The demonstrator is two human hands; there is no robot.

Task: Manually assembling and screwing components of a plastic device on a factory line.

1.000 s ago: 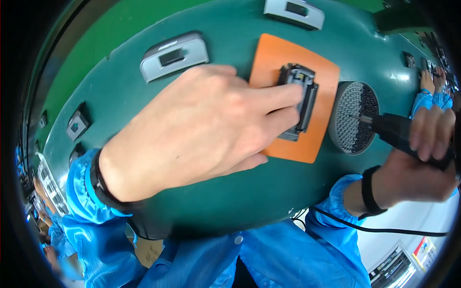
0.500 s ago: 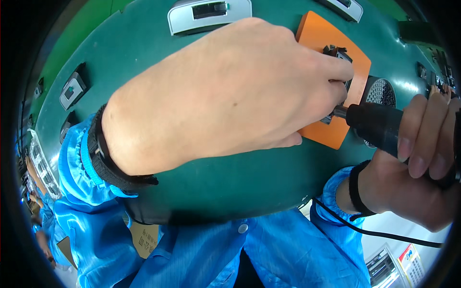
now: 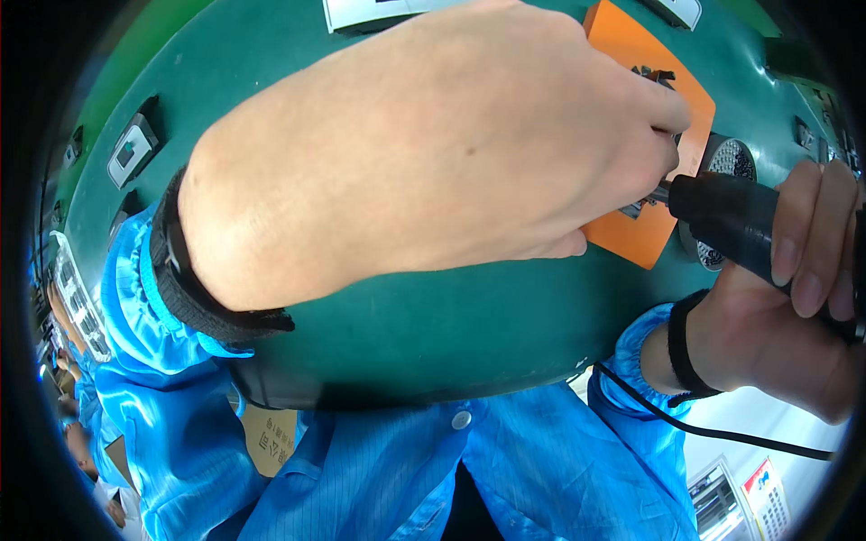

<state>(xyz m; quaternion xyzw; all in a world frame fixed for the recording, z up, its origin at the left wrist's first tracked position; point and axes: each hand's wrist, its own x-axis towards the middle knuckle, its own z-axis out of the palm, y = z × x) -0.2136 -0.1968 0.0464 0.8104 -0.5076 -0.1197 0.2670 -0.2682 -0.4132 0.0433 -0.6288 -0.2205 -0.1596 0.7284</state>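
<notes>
My right hand (image 3: 794, 279) is wrapped round a black electric screwdriver (image 3: 722, 212), held nearly level and pointing left. Its thin metal tip meets the small black part (image 3: 654, 77) lying on an orange fixture plate (image 3: 690, 99). Across the picture from the left, my left hand (image 3: 550, 135) reaches over that plate. Its fingers are bent and closed at the black part, close to the screwdriver's tip. They hide most of the part and the spot where the tip touches. Just right of the plate stands a round container (image 3: 729, 160) of small dark pieces, probably screws.
Silver-and-black housings stand on the green table (image 3: 433, 334): one at the top (image 3: 379, 11), one at top right (image 3: 681, 11), one at left (image 3: 133, 153). A clear tray (image 3: 79, 298) lies at the left edge. A black cable (image 3: 713, 437) runs below my right wrist. Other people are at far left.
The view has shifted slightly, so the plate, hands and screwdriver appear a little further right and higher. Both hands keep their hold, with the tip still at the black part.
</notes>
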